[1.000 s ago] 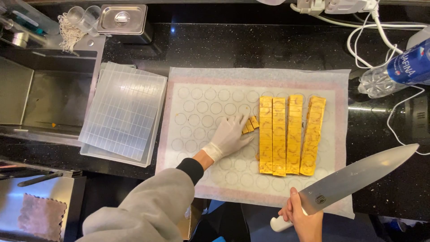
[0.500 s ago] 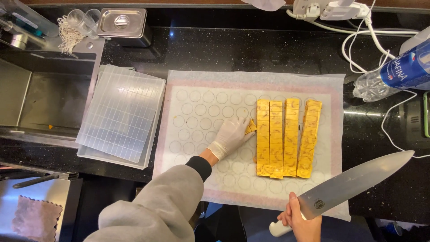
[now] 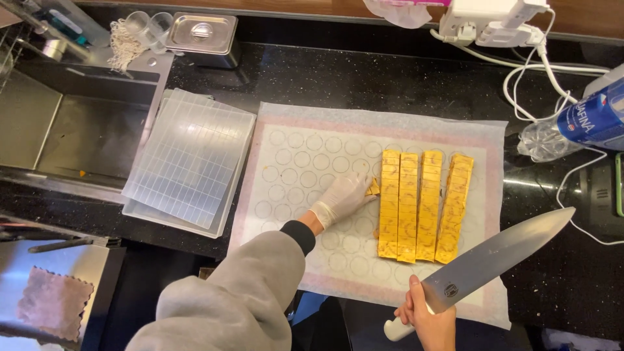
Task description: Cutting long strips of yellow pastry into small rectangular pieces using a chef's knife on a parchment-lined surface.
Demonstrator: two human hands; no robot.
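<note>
Gripping the white handle of a large knife [image 3: 484,260], the right hand [image 3: 429,318] sits at the near edge of the silicone baking mat [image 3: 305,156], fingers curled tight round the handle; the broad blade slants up and to the right, held above the mat's near right corner and clear of the food. Further in on the mat, the gloved left hand [image 3: 342,197] lies palm down, fingers together and stretched toward a small yellow scrap [image 3: 373,188] (whether they pinch it or only press on it cannot be told). That scrap lies just left of the four yellow strips [image 3: 422,205], which lie side by side on the right half of the mat, scored crosswise; three touch and the rightmost tilts slightly apart. Left of the mat, touching its edge, is a clear gridded plastic lid [image 3: 188,162] on a shallow tray. Beyond that, left of the mat, is a steel sink [image 3: 71,130]. On the dark counter [image 3: 364,78] behind the mat stands a small lidded steel pan [image 3: 201,34], and to the mat's right lie a plastic bottle [image 3: 578,127] and white cables [image 3: 539,71].
</note>
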